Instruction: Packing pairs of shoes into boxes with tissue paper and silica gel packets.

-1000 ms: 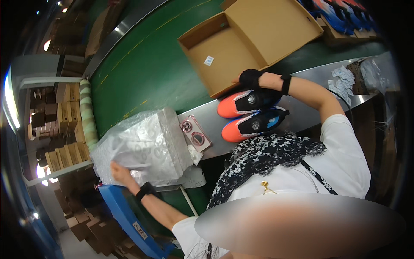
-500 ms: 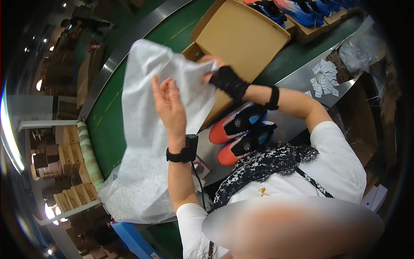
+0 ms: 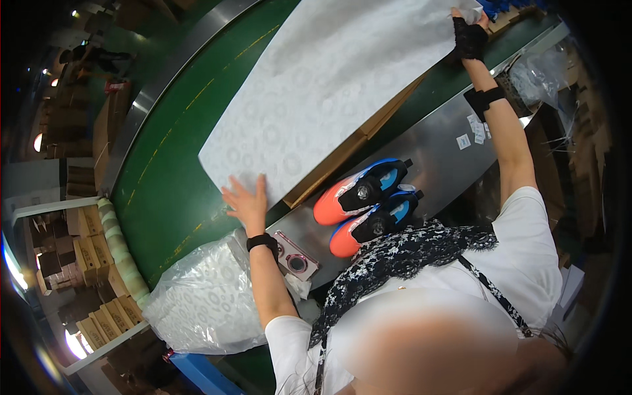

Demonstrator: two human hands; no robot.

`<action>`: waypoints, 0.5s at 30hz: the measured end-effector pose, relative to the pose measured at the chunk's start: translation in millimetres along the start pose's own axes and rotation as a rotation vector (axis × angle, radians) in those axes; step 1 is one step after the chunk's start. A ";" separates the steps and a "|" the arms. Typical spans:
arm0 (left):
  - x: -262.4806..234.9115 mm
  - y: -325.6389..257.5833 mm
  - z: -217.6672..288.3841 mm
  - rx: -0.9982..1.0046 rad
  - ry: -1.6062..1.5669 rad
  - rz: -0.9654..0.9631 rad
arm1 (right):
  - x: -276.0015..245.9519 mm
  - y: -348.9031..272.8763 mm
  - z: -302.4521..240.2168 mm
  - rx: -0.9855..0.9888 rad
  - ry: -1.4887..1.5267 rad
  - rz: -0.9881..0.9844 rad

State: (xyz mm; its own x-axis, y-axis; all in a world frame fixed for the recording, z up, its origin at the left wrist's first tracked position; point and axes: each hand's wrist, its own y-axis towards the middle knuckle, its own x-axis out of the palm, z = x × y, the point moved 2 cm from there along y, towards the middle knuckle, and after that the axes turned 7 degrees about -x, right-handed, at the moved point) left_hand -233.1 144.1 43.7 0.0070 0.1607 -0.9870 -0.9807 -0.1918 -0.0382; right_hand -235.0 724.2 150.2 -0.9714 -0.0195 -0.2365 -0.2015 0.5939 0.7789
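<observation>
A large sheet of white patterned tissue paper (image 3: pixel 316 92) lies stretched over an open cardboard shoe box (image 3: pixel 326 172), hiding most of it. My right hand (image 3: pixel 471 36), in a black fingerless glove, reaches to the far right and is closed on the sheet's corner. My left hand (image 3: pixel 246 205) is open with fingers spread, at the sheet's near left corner. Between my body and the box sits a pair of orange, black and blue sneakers (image 3: pixel 362 205), side by side on the metal ledge.
A clear plastic bag of patterned paper (image 3: pixel 204 296) lies left of my forearm. Beside it is a pink device with a round lens (image 3: pixel 296 262). Small white packets (image 3: pixel 479 131) are on the metal ledge (image 3: pixel 438 158); a plastic-filled basket (image 3: pixel 536 79) stands at right. The green belt (image 3: pixel 171 171) runs behind.
The bunched tissue paper has been spread flat across the box. My right hand moved far right with its corner; my left hand moved down and nearer, fingers spreading.
</observation>
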 end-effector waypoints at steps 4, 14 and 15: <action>35.8 15.4 -62.1 -0.482 -0.424 0.086 | -5.0 -9.7 -34.7 -0.326 0.111 -0.061; 71.3 -10.7 -7.2 -0.707 -1.781 -0.613 | -97.6 -198.5 -121.7 -0.830 0.232 -1.312; 76.3 -12.2 -10.3 -0.719 -1.759 -0.569 | -118.3 -208.2 -156.6 -0.864 0.321 -1.936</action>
State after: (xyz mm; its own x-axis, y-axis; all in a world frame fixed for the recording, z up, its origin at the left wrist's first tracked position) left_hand -218.6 148.7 -32.8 -0.3724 0.8565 0.3573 -0.6870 0.0044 -0.7267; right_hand -97.8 476.9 107.0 0.5101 -0.1493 -0.8471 -0.6123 -0.7547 -0.2357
